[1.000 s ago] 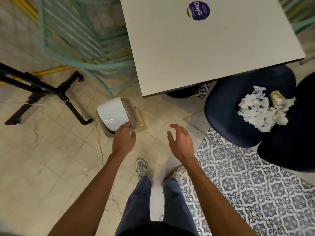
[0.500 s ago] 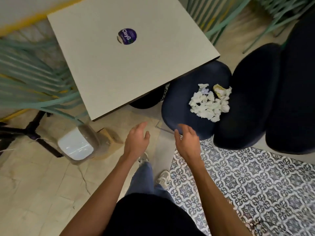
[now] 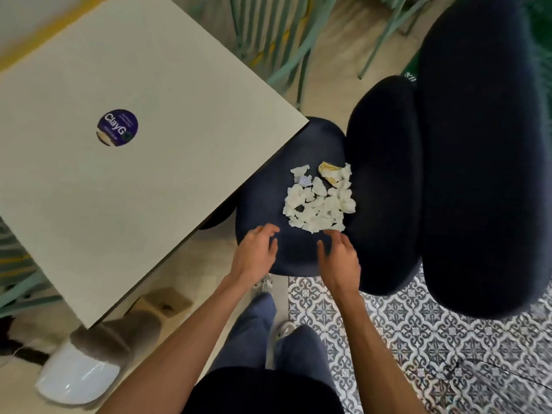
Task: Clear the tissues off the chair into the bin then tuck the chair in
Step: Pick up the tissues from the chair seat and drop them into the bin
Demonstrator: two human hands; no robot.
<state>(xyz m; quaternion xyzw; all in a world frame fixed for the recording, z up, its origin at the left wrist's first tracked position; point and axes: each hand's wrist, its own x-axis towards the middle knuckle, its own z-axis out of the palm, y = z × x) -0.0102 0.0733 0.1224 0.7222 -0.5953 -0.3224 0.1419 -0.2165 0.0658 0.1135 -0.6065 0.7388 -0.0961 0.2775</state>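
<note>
Presently the tissues [image 3: 319, 201] are heaped on the chair [image 3: 268, 198] seat, just beyond the right hand [image 3: 340, 258] and to the far right of the left hand [image 3: 257, 252]. Both are held loosely spread, nothing gripped.

Light is soft and even around my fingers [image 3: 264, 232], no hard shadows. The table [image 3: 149, 70] left of them is pale and flat. The bin [image 3: 80, 377] behind my left hand [image 3: 254, 255] is smeared, with a faint sheen; frame edges bend and blur.
</note>
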